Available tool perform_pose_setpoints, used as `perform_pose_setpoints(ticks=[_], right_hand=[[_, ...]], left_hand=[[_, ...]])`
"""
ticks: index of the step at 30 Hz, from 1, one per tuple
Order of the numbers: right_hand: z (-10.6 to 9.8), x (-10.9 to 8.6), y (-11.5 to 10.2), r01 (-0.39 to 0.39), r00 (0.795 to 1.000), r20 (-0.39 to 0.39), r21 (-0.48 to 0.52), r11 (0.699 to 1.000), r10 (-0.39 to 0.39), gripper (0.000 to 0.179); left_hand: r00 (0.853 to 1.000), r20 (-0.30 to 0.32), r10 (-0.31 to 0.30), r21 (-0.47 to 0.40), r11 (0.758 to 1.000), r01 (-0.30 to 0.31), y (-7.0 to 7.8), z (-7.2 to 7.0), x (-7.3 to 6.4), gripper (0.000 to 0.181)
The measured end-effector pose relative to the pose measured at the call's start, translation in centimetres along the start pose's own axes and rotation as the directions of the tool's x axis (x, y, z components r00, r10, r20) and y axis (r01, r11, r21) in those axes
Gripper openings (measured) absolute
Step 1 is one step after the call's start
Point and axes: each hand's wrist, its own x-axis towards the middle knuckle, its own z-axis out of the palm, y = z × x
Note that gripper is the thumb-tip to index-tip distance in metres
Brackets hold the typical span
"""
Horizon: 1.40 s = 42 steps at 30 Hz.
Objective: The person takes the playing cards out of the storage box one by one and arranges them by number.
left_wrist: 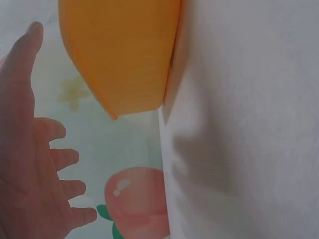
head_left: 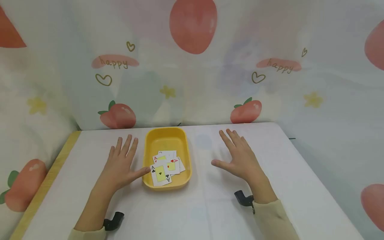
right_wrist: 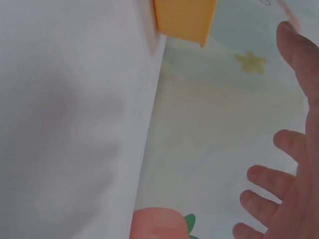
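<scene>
A yellow plastic tray [head_left: 166, 137] stands on the white table, with several playing cards [head_left: 161, 174] piled in its near half. The ace of clubs lies on top, and red aces show beside it. To the left of the tray, my left hand [head_left: 120, 166] hovers with its fingers spread, the thumb tip overlapping the tray's left rim in the head view. My right hand [head_left: 241, 160] is held over the table right of the tray, fingers spread and holding nothing. Both wrist views show the tray's outer wall [left_wrist: 122, 55] beyond the empty hands.
The white tabletop [head_left: 180, 213] reaches back to a patterned cloth [head_left: 192, 90] with peaches, hearts and stars. Similar cloth hangs at both sides. A yellowish strip [head_left: 49, 180] runs along the table's left edge. Black wrist-worn devices [head_left: 114, 221] sit at both cuffs.
</scene>
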Motion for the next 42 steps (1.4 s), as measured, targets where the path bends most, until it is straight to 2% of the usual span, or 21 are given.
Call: perform_pose_setpoints(ticks=[6, 12, 18, 22, 26, 34, 38, 42], right_hand=[[-0.1, 0.8, -1.3, 0.086, 0.995, -0.047, 0.047, 0.995, -0.084, 0.098], [-0.7, 1.9, -2.6, 0.129, 0.99, 0.044, 0.045, 0.991, -0.131, 0.097], [-0.2, 3.1, -4.2, 0.192, 0.974, 0.108, 0.068, 0.979, -0.198, 0.095], [0.3, 3.6, -5.4, 0.218, 0.958, 0.174, 0.075, 0.973, -0.228, 0.095], [1.0, 4.2, -6.7, 0.262, 0.933, 0.237, 0.067, 0.963, -0.271, 0.097], [1.7, 5.9, -8.7, 0.371, 0.887, 0.27, 0.067, 0.926, -0.375, 0.093], [2.1, 6.4, -9.3, 0.383, 0.873, 0.292, 0.083, 0.92, -0.39, 0.09], [2.8, 6.8, -10.1, 0.355, 0.858, 0.363, 0.092, 0.93, -0.363, 0.092]], left_hand=[[0.999, 0.037, 0.023, -0.012, 1.0, -0.023, 0.7, 0.1, -0.3, 0.115], [0.992, 0.1, 0.076, -0.036, 0.997, -0.072, 2.0, 0.6, -0.1, 0.117], [0.989, 0.138, 0.063, -0.004, 0.998, -0.063, 2.7, 1.5, -0.7, 0.126], [0.985, 0.166, 0.056, -0.007, 0.998, -0.055, 3.0, 2.0, -1.0, 0.136], [0.984, 0.173, 0.047, 0.001, 0.999, -0.048, 3.1, 1.9, -1.4, 0.141], [0.985, 0.171, 0.032, 0.034, 0.999, -0.039, 3.2, 1.3, -1.2, 0.144], [0.985, 0.17, 0.026, 0.053, 0.998, -0.036, 3.3, 1.6, -1.3, 0.143], [0.987, 0.157, 0.039, 0.042, 0.998, -0.046, 3.3, 1.8, -1.4, 0.142]])
